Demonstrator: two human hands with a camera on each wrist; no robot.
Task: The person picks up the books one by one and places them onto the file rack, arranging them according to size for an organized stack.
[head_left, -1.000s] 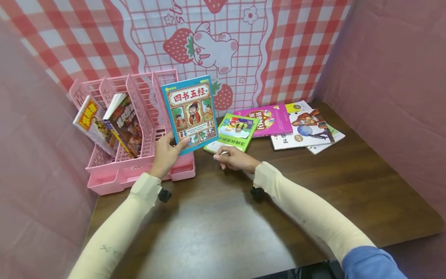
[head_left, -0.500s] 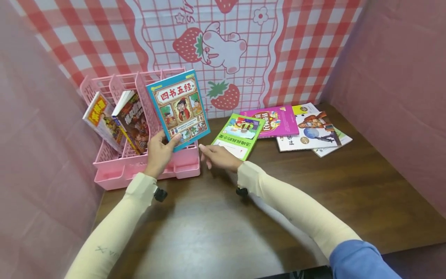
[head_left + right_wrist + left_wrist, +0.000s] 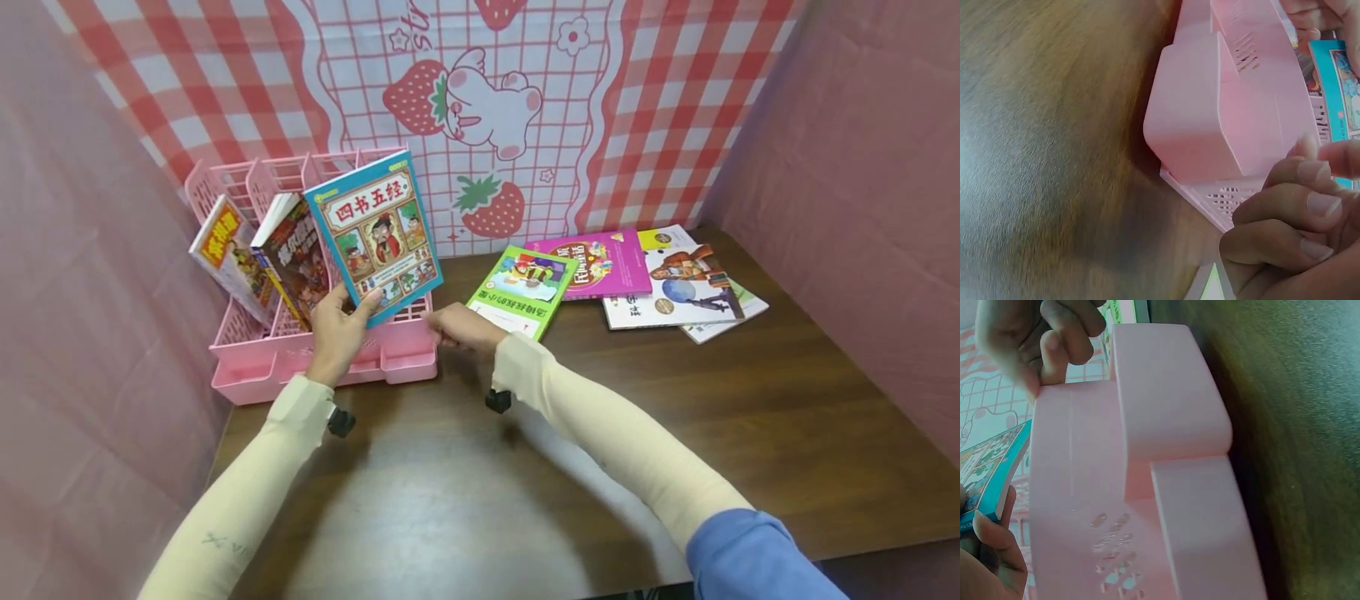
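My left hand (image 3: 336, 329) grips a blue comic-style book (image 3: 378, 225) by its lower left corner, thumb on the cover. The book tilts in front of the right compartments of a pink book rack (image 3: 408, 367) and hides part of them. At the rack's front right corner is my right hand (image 3: 467, 327). In the right wrist view its fingers (image 3: 1300, 209) are curled, and thumb and forefinger pinch the rack's upper edge. Two books stand leaning in the rack's left compartments: a white-and-yellow one (image 3: 236, 254) and a dark brown one (image 3: 296, 258).
A green book (image 3: 528, 283) lies right of the rack, its edge near my right hand. Beyond it lie a magenta book (image 3: 607, 258) and a white book (image 3: 675, 287), overlapping others. A checked strawberry cloth (image 3: 480, 100) hangs behind the brown table (image 3: 675, 433).
My left hand has carried the blue book left, over the rack. My right hand has moved left from beside the green book to the rack's front right corner and curled its fingers there.
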